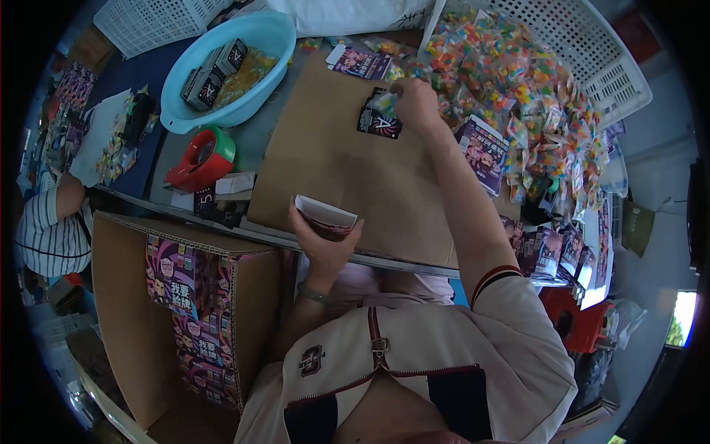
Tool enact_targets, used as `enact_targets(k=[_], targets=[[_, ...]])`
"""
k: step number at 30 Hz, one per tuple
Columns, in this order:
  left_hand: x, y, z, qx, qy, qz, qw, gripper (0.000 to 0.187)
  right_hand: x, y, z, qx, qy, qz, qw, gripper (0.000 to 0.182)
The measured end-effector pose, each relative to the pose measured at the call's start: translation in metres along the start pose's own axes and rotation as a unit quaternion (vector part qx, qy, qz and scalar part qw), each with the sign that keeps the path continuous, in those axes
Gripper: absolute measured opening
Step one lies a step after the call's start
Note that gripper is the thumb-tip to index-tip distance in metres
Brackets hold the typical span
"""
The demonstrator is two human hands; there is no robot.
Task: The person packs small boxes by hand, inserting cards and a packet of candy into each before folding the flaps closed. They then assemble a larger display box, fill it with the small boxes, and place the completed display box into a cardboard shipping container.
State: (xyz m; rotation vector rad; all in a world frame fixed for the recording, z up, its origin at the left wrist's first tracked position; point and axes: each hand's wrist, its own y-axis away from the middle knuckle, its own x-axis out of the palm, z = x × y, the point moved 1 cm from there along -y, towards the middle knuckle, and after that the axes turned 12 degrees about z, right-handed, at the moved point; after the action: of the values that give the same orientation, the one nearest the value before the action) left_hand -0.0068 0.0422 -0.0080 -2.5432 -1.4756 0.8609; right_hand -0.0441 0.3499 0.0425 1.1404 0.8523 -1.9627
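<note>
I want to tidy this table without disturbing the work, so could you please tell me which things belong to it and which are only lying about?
Seemingly in the work:
- open box in left hand
- small packet at right hand
- black "A" pack beneath
- heap of colourful packets

Probably just lying about:
- red tape dispenser
- upper-left white basket

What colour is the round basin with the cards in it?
Light blue; the head view shows it.

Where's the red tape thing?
In the head view, the red tape dispenser is on the person's left side of the table, just nearer the person than the light blue tub, past the open cardboard box.
</note>
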Motion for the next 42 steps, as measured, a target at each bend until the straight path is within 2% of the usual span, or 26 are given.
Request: enact_targets(k=[3,4,6,7,9,13,15,16,18,19,21,24,32,37,39,40,42], targets=[[0.000,0.001,0.001,0.004,-0.002,-0.001,1.000,0.115,0.034,0.016,0.016,0.069,0.052,0.153,0.984,0.037],[0.001,0.001,0.003,0.006,0.004,-0.002,1.000,0.115,0.051,0.032,0.020,0.071,0.050,0.151,0.985,0.037],[0.002,0.002,0.006,0.009,0.009,-0.001,1.000,0.115,0.081,0.070,0.028,-0.013,0.087,0.046,0.995,0.053],[0.003,0.002,0.007,0.004,0.020,0.003,1.000,0.115,0.073,0.081,0.034,-0.013,0.086,0.046,0.995,0.053],[0.004,0.004,0.009,-0.002,0.030,0.010,1.000,0.116,0.058,0.100,0.042,-0.002,0.084,0.119,0.989,0.059],[0.005,0.002,0.004,0.010,0.018,-0.009,1.000,0.115,0.044,0.119,0.051,0.006,0.086,0.129,0.988,0.058],[0.003,0.001,0.001,0.010,-0.012,-0.012,1.000,0.115,0.033,0.123,0.059,-0.014,0.087,0.202,0.975,0.058],[0.003,0.000,0.001,0.022,-0.021,-0.012,0.999,0.115,0.034,0.121,0.058,-0.014,0.086,0.201,0.976,0.058],[0.003,0.000,0.001,0.034,-0.030,-0.011,0.999,0.115,0.038,0.115,0.053,-0.015,0.049,0.113,0.992,0.058],[0.003,0.000,0.001,0.026,-0.023,-0.008,0.999,0.116,0.042,0.117,0.051,-0.014,0.049,0.112,0.992,0.058],[0.002,0.000,0.002,0.019,-0.018,-0.004,1.000,0.116,0.048,0.120,0.057,-0.032,0.091,0.170,0.981,0.059],[0.004,0.001,0.004,0.017,-0.013,-0.004,1.000,0.116,0.047,0.139,0.074,-0.041,0.099,0.197,0.975,0.060],[0.007,0.001,0.010,0.021,0.049,-0.010,0.999,0.117,0.045,0.181,0.086,-0.049,0.062,0.211,0.974,0.066],[0.004,0.001,0.007,0.029,0.022,-0.008,0.999,0.117,0.038,0.205,0.092,-0.058,0.072,0.228,0.969,0.068],[0.003,0.004,0.008,0.044,0.001,-0.004,0.999,0.118,0.039,0.209,0.089,-0.066,0.047,0.177,0.981,0.060],[0.004,0.006,0.010,0.035,0.025,-0.006,0.999,0.118,0.037,0.209,0.088,-0.067,0.047,0.177,0.981,0.060],[0.005,0.004,0.009,0.031,0.050,-0.013,0.998,0.118,0.028,0.200,0.083,-0.100,0.006,0.161,0.982,0.048]])
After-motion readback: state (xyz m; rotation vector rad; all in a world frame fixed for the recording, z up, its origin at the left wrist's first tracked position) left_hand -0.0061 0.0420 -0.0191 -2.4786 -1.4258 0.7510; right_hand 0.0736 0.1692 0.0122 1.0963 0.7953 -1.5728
